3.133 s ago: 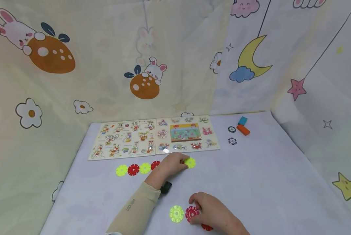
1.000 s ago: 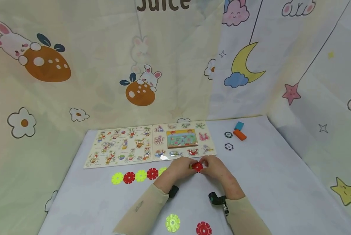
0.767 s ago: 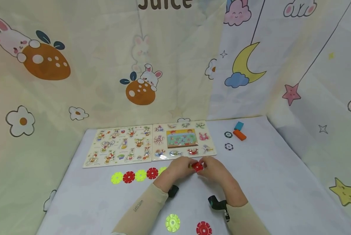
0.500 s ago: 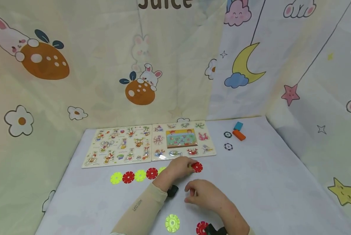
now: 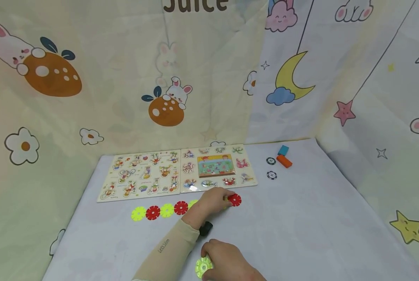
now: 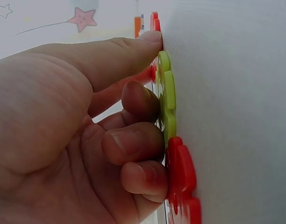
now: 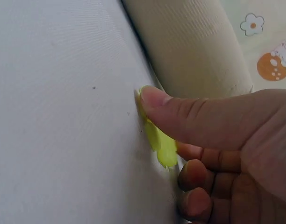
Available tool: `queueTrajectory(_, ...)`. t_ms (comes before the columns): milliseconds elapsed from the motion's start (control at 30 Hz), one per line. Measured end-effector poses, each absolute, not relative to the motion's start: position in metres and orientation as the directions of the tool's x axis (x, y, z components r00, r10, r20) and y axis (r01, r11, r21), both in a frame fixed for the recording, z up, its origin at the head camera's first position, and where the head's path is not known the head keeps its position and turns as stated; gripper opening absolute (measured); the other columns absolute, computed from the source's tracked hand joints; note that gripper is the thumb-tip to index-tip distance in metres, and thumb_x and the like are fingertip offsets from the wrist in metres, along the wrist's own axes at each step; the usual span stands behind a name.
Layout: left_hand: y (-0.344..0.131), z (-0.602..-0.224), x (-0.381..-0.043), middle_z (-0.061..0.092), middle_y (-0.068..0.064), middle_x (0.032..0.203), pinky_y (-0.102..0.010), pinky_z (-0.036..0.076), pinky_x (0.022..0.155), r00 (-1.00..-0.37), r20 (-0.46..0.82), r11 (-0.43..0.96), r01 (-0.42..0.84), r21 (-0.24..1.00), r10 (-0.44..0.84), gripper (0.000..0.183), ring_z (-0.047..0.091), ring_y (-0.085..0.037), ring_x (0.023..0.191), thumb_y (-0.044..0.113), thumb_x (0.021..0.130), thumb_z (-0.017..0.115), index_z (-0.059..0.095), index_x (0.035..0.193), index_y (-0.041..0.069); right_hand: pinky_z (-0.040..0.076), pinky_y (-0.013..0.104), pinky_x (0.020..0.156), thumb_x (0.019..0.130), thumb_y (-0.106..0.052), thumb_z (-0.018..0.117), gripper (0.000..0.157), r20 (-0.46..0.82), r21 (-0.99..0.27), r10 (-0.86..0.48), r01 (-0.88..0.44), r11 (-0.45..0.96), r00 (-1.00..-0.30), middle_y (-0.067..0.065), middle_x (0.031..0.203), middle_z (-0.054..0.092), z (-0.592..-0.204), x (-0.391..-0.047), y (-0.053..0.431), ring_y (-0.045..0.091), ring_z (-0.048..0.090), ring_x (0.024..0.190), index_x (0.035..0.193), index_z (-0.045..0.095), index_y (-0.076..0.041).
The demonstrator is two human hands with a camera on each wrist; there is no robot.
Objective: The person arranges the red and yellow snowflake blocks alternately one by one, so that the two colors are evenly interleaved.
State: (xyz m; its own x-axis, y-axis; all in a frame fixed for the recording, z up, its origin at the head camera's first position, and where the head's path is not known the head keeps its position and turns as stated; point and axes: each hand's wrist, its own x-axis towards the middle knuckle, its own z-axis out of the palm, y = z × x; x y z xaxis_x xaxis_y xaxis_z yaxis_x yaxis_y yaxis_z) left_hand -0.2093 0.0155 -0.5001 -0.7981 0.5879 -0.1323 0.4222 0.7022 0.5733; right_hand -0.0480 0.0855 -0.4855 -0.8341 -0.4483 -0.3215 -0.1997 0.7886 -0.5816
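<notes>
A row of interlocking snowflake discs (image 5: 153, 212), yellow and red by turns, lies on the white cloth. My left hand (image 5: 213, 203) covers part of the row and pinches it near its right end, where a red disc (image 5: 235, 200) sticks out. In the left wrist view, the thumb lies against that end and curled fingers touch a yellow disc (image 6: 168, 91). Nearer the front, my right hand (image 5: 228, 260) grips a loose yellow disc (image 5: 203, 267). Seen from the right wrist, the thumb is on this disc (image 7: 167, 154) with fingers behind it.
Two picture puzzle boards (image 5: 142, 175) lie side by side behind the row. Toward the back right are a blue block (image 5: 283, 150), an orange block (image 5: 284, 161) and two black-and-white chips (image 5: 271, 175). Printed curtains (image 5: 216, 70) enclose the table.
A red disc has joined the row's right end, where both hands met. My right hand then let go and came back toward the front, onto the yellow disc. The left hand stays at the row.
</notes>
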Motion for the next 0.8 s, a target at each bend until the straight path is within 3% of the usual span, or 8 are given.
queueTrajectory(267, 0.014, -0.498, -0.208, 0.054, 0.009, 0.075, -0.027, 0.038, 0.065, -0.794, -0.121, 0.692, 0.431, 0.579, 0.596, 0.039, 0.047, -0.012, 0.074, 0.027, 0.086, 0.069, 0.064, 0.124, 0.021, 0.038, 0.023, 0.056, 0.075, -0.025, 0.079, 0.025, -0.260, -0.772, -0.499, -0.133, 0.622, -0.827, -0.010, 0.064, 0.048, -0.473, -0.056, 0.102, 0.006, 0.045, 0.059, 0.077, 0.054, -0.022)
queueTrajectory(367, 0.015, -0.498, -0.210, 0.056, 0.008, 0.078, -0.028, 0.039, 0.067, -0.797, -0.111, 0.691, 0.435, 0.577, 0.594, 0.039, 0.049, -0.013, 0.076, 0.027, 0.086, 0.069, 0.064, 0.124, 0.022, 0.042, 0.023, 0.057, 0.078, -0.021, 0.077, 0.021, -0.243, -0.796, -0.523, -0.140, 0.588, -0.817, -0.009, 0.071, 0.053, -0.455, -0.074, 0.120, 0.007, 0.050, 0.062, 0.083, 0.056, -0.022)
queueTrajectory(533, 0.016, -0.503, -0.211, 0.065, 0.011, 0.100, -0.029, 0.044, 0.078, -0.796, -0.091, 0.687, 0.450, 0.571, 0.598, 0.034, 0.054, -0.010, 0.089, 0.030, 0.087, 0.066, 0.066, 0.121, 0.028, 0.048, 0.031, 0.057, 0.084, -0.013, 0.070, 0.022, -0.263, -0.802, -0.498, -0.100, 0.589, -0.826, 0.000, 0.086, 0.057, -0.419, -0.107, 0.162, 0.015, 0.058, 0.060, 0.102, 0.060, -0.022)
queueTrajectory(700, 0.017, -0.504, -0.210, 0.065, 0.012, 0.103, -0.027, 0.044, 0.075, -0.786, -0.090, 0.679, 0.463, 0.570, 0.612, 0.033, 0.053, -0.008, 0.082, 0.031, 0.087, 0.068, 0.067, 0.120, 0.027, 0.050, 0.040, 0.062, 0.086, -0.005, 0.065, 0.032, -0.249, -0.797, -0.373, -0.029, 0.603, -0.894, 0.008, 0.095, 0.054, -0.410, -0.134, 0.201, 0.022, 0.061, 0.063, 0.117, 0.061, -0.015)
queueTrajectory(800, 0.016, -0.501, -0.209, 0.065, 0.009, 0.101, -0.026, 0.043, 0.072, -0.790, -0.101, 0.695, 0.461, 0.552, 0.605, 0.038, 0.050, -0.009, 0.079, 0.028, 0.085, 0.070, 0.065, 0.122, 0.022, 0.051, 0.039, 0.065, 0.085, 0.000, 0.065, 0.036, -0.265, -0.784, -0.274, 0.041, 0.619, -0.924, 0.010, 0.098, 0.051, -0.421, -0.148, 0.217, 0.021, 0.062, 0.066, 0.119, 0.061, -0.012)
